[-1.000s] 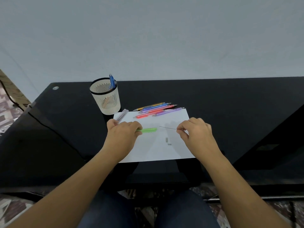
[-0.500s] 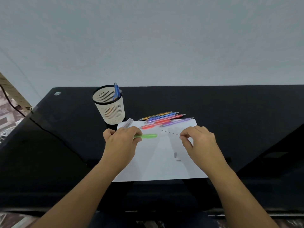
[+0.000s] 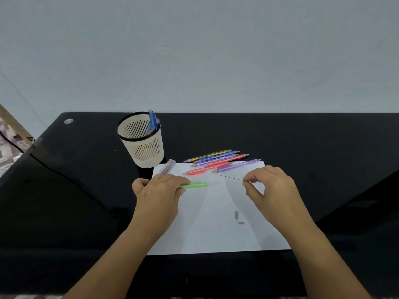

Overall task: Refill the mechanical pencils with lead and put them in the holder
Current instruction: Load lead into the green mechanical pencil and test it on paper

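Green pencil (image 3: 194, 185) mid-refill, lead (image 3: 230, 177) not in yet.
Left hand (image 3: 158, 190) grips it over the paper (image 3: 216, 238); right hand (image 3: 274, 188) pinches the lead near its end. Holder (image 3: 141, 145) has a blue pencil (image 3: 152, 121); several loose pencils (image 3: 218, 161) are left, by my read.

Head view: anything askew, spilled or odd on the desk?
Only minor: two small grey parts lie loose on the paper, apart from any pencil; what they are is too small to tell. The clear case straddles the paper's far left corner. Nothing looks spilled or broken.
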The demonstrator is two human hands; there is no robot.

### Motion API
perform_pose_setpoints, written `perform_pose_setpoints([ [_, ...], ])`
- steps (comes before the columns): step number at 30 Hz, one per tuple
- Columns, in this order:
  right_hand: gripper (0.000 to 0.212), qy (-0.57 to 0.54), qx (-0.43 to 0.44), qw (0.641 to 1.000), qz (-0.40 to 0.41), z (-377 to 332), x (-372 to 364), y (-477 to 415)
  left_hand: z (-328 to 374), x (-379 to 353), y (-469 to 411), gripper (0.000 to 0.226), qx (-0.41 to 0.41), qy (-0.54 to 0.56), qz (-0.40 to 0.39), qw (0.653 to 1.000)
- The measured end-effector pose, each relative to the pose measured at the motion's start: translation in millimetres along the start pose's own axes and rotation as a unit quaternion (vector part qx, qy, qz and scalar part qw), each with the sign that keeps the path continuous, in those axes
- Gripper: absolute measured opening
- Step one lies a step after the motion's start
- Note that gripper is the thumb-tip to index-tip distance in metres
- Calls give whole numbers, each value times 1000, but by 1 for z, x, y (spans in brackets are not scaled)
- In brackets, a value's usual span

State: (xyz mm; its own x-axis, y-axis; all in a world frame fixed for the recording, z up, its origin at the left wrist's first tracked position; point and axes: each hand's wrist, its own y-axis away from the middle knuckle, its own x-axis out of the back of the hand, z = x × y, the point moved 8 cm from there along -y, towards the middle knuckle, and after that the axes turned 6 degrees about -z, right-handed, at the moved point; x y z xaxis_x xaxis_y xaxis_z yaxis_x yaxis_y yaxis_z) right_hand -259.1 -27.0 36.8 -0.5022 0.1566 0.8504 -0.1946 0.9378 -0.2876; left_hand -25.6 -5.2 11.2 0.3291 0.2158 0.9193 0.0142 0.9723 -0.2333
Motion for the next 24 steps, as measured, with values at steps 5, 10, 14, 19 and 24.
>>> perform_pose_setpoints([
  [5, 12, 9, 4, 1000, 3, -1, 0, 5, -1, 1, 5, 27, -1, 14, 8, 1000],
  [10, 12, 8, 5, 1000, -5, -2, -1, 6, -3, 2, 6, 25, 2, 21, 21, 1000],
  [14, 11, 5, 3, 1000, -11, -2, -2, 7, -3, 7, 3, 24, 8, 26, 39, 999],
  [19, 12, 2, 23, 1000, 1, -7, 2, 9, -1, 16, 4, 27, -11, 55, 73, 996],
  [24, 11, 3, 28, 1000, 7, -7, 5, 11, -1, 23, 8, 28, 25, 180, 90, 979],
])
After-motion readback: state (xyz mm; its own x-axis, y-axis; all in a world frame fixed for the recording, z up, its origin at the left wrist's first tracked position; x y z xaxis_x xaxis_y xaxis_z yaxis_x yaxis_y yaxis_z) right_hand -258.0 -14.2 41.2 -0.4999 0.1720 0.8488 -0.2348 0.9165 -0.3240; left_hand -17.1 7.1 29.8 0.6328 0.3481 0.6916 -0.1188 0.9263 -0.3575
